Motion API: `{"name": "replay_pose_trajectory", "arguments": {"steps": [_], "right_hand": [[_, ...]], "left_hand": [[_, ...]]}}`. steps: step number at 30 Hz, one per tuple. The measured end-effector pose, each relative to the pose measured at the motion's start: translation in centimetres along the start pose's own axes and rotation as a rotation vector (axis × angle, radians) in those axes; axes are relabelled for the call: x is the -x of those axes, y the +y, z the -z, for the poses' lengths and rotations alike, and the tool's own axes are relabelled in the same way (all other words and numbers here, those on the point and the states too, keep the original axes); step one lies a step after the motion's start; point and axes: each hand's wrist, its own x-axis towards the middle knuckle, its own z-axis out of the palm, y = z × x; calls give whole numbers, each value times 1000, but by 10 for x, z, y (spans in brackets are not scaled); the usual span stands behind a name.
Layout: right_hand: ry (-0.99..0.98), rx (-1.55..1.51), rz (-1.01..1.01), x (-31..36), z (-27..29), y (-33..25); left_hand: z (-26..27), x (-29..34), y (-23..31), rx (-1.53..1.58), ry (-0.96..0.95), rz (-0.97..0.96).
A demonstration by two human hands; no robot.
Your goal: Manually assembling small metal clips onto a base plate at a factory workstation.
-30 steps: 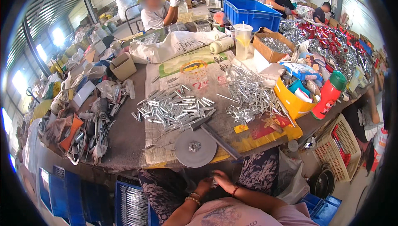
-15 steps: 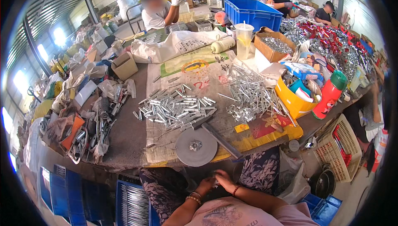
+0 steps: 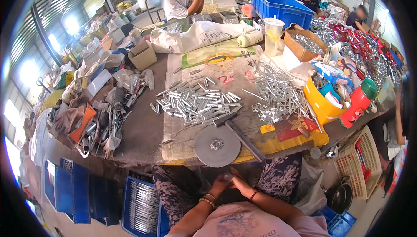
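My left hand (image 3: 220,185) and my right hand (image 3: 240,182) meet low over my lap, just in front of the table edge. Both look closed, with fingers drawn together around something small and pale that I cannot make out. Nearest to them on the table is a round grey disc (image 3: 206,152) with a small cluster of metal pieces (image 3: 216,144) at its middle. A hammer (image 3: 244,140) lies against the disc's right side, its handle slanting toward the edge. Behind it spreads a pile of short silver metal rods (image 3: 197,104).
A heap of thinner metal pins (image 3: 278,91) lies to the right, near a yellow container (image 3: 319,106) and a red bottle (image 3: 354,111). Scrap tools (image 3: 102,124) crowd the left. A blue crate (image 3: 141,206) of metal parts stands below left. Other people work across the table.
The whole view has shifted, so the table appears farther right and slightly higher. My hands stay together over my lap, moved slightly; the table items keep their places.
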Motion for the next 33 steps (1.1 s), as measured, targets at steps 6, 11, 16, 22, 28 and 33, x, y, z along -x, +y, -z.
{"name": "replay_pose_trajectory", "arguments": {"steps": [6,11,16,22,28,33], "right_hand": [[21,-68,-28,10,-11,-26],[64,-110,-137,7,0,-24],[93,-72,-86,11,-1,-16],[15,83,-103,15,-4,-29],[45,70,-111,10,-16,-29],[275,258,31,-2,-4,-24]], "left_hand": [[13,-12,-36,139,-179,250],[-3,5,3,162,-198,324],[-9,14,29,91,-223,394],[-5,17,56,-293,-366,171],[8,7,15,-56,-212,330],[25,3,6,-701,-115,-106]]}}
